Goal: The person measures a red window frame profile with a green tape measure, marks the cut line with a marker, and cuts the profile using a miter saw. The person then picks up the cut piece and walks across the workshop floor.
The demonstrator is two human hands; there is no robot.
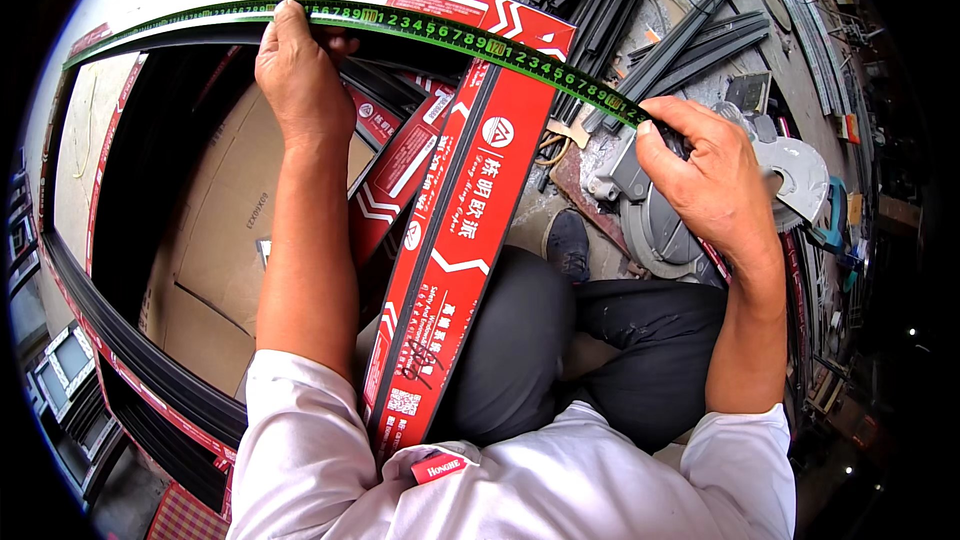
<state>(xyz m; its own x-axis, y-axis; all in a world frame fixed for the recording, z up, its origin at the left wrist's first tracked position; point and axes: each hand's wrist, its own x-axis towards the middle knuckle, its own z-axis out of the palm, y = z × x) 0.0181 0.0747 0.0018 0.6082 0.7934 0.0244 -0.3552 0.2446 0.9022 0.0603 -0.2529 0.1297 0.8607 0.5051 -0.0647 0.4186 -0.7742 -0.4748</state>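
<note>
Lettered red wrap [490, 180], numbered tape measure [430, 30], lettered collar tag [438, 468]

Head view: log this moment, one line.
left hand: thumb on tape measure | right hand: gripping tape measure | tape measure: along far edge of red-black frame

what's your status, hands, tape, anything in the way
Left hand, right hand both on long green measuring tape. Tape stretched along red-wrapped black frame. Grey metal machine near right hand, off tape's line.

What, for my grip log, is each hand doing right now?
Left hand: closed, thumb on the green measuring tape, other fingers partly hidden.
Right hand: closed, holding the tape's right end; the grip's inside is mostly hidden.
</note>
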